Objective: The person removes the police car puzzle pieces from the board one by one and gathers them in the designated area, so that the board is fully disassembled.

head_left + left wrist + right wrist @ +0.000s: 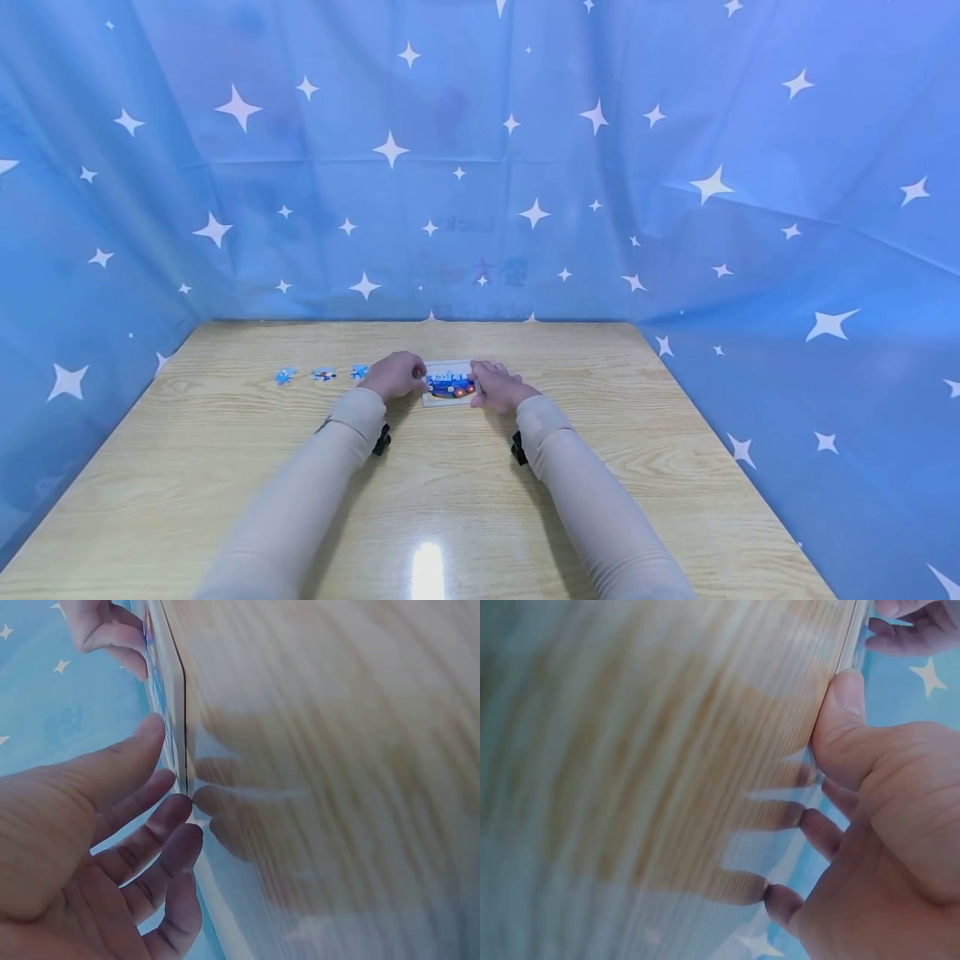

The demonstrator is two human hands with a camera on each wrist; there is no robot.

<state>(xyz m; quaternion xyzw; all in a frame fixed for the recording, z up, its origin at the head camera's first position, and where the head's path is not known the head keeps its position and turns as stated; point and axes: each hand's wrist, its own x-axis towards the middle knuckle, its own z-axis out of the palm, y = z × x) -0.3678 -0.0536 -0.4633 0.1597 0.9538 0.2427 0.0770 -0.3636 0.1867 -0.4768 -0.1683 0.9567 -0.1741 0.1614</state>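
A jigsaw puzzle (450, 385) with a blue train picture and a pale frame lies flat on the table between the two hands. My left hand (393, 375) is at its left edge. In the left wrist view the left thumb (154, 731) is against the picture side, and the loosely bent fingers rest by the frame's edge and the tabletop. My right hand (498, 387) holds the puzzle's right side, its thumb (844, 705) at the near edge. The other right fingertips touch the table. Whether a loose piece is under the left fingers is hidden.
Two loose blue puzzle pieces, one farther left (286, 376) and one nearer (324, 374), lie left of the hands. Another piece (359, 372) is close beside the left hand. The wooden table (465, 492) meets a blue star-patterned curtain (465, 192) at the back.
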